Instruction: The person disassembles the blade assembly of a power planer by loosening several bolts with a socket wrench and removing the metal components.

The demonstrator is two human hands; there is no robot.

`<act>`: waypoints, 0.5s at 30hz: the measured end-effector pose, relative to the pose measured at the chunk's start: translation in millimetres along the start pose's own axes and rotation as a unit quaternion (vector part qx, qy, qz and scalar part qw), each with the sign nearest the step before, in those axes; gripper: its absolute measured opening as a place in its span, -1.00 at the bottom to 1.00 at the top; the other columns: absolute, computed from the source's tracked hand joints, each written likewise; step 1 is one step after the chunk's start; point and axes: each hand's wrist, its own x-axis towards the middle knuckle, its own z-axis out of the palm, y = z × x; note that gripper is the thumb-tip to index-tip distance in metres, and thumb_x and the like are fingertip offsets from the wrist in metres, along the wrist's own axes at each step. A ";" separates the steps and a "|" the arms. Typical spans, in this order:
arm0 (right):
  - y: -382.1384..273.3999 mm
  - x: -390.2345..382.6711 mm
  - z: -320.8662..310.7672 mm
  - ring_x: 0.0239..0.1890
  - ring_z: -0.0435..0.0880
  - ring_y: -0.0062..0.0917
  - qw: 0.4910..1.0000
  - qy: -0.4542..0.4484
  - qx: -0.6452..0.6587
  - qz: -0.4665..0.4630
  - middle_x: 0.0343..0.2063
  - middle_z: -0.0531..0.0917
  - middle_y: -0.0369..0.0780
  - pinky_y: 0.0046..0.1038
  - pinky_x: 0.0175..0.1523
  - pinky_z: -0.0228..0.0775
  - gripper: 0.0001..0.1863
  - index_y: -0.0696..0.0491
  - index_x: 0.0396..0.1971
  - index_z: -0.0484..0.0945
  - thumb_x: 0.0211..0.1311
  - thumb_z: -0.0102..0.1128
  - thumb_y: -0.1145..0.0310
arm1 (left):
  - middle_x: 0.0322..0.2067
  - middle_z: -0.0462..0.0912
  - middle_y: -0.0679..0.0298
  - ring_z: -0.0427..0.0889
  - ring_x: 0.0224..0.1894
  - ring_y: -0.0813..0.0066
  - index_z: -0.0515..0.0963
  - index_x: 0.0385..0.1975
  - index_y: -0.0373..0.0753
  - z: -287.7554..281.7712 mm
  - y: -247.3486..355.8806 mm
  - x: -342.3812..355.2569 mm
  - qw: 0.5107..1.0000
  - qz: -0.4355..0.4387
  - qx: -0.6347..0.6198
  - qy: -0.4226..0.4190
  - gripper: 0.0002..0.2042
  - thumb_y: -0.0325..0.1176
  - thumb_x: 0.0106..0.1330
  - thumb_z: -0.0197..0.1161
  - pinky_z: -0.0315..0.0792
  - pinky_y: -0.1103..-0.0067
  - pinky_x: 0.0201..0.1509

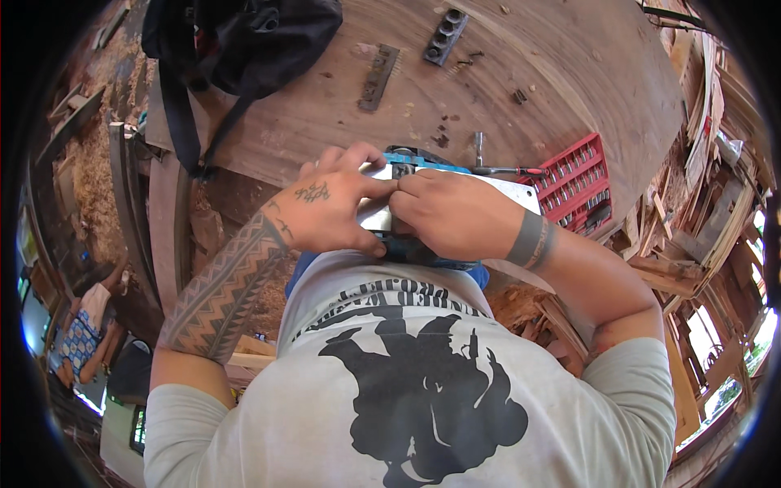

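Note:
An electric hand planer [514, 190] with a blue body lies across the table's near edge, close against me, its shiny metal sole turned up. My left hand [329, 199] spans the sole at its left part, thumb on the near side and fingers on the far side, gripping it. Close beside it, my right hand [455, 207] has its fingers curled together over the dark slot in the middle of the planer. Whatever those right fingertips pinch is hidden. Both hands cover much of the planer.
On the wooden table [301, 122] lie a flat metal bar [379, 77], a dark block with round holes [446, 37] and small screws [470, 58]. A ratchet handle [508, 171] and a red socket case [578, 179] lie right. A black bag [244, 49] sits far left.

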 end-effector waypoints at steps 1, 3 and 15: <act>-0.9 -2.7 0.1 0.01 0.76 -0.12 1.000 0.005 0.006 0.005 -0.12 0.73 -0.06 -0.16 0.17 0.62 -0.79 0.15 -0.15 0.62 0.45 0.19 0.31 | 0.47 0.39 0.16 0.36 0.50 -0.05 0.75 0.35 0.10 -1.1 1.1 1.2 1.000 -0.001 -0.002 -0.001 -0.19 -0.01 -0.06 0.81 0.29 0.09 0.57; -5.7 -4.9 -0.4 0.02 0.75 -0.12 1.000 0.010 0.009 0.010 -0.11 0.72 -0.06 -0.18 0.19 0.61 -0.80 0.15 -0.15 0.60 0.44 0.18 0.33 | 0.47 0.39 0.15 0.37 0.49 -0.05 0.75 0.35 0.08 -1.1 1.0 -1.1 1.000 0.005 0.002 0.006 -0.19 0.00 -0.05 0.81 0.30 0.10 0.57; -6.5 -2.6 12.5 -0.01 0.74 -0.03 0.986 0.106 0.112 0.068 -0.11 0.75 -0.08 -0.07 0.16 0.60 -0.69 0.07 0.02 0.66 0.27 0.34 0.49 | 0.47 0.40 0.16 0.36 0.51 -0.05 0.79 0.27 0.09 -2.0 1.2 -0.1 1.000 0.009 0.002 0.006 -0.24 0.01 -0.06 0.82 0.27 0.11 0.60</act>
